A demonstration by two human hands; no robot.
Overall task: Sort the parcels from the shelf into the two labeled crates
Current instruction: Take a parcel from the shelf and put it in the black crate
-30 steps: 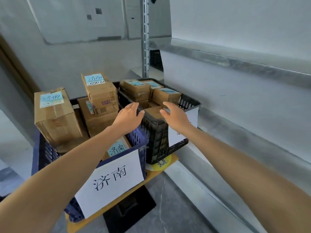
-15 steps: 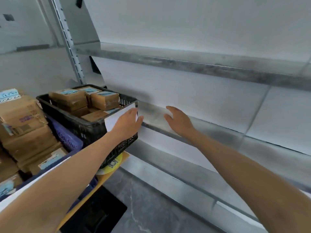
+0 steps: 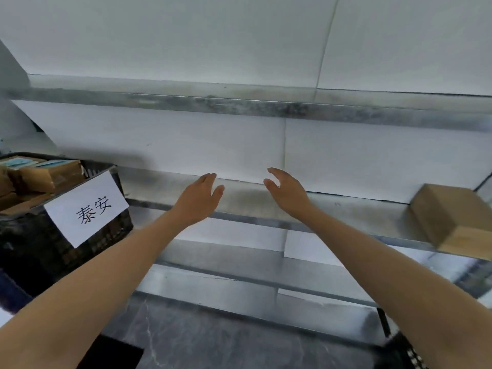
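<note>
My left hand (image 3: 199, 199) and my right hand (image 3: 286, 191) are stretched out side by side over the metal shelf (image 3: 332, 209), fingers relaxed, holding nothing. A brown cardboard parcel (image 3: 452, 218) sits on the shelf at the far right, well apart from my right hand. At the left stands the black crate (image 3: 26, 243) with a white paper label (image 3: 86, 207) on its side. Several brown parcels (image 3: 50, 174) with blue stickers lie inside it.
A higher shelf rail (image 3: 239, 103) runs across above my hands, with white wall panels behind. A lower shelf level (image 3: 239, 265) and a dark grey floor (image 3: 213, 342) lie beneath. A blue crate edge (image 3: 10, 294) shows at the far left.
The view has swung right, from the two crates to the shelf. Both hands left the black crate and now reach over the shelf; the parcel at the right has come into view.
</note>
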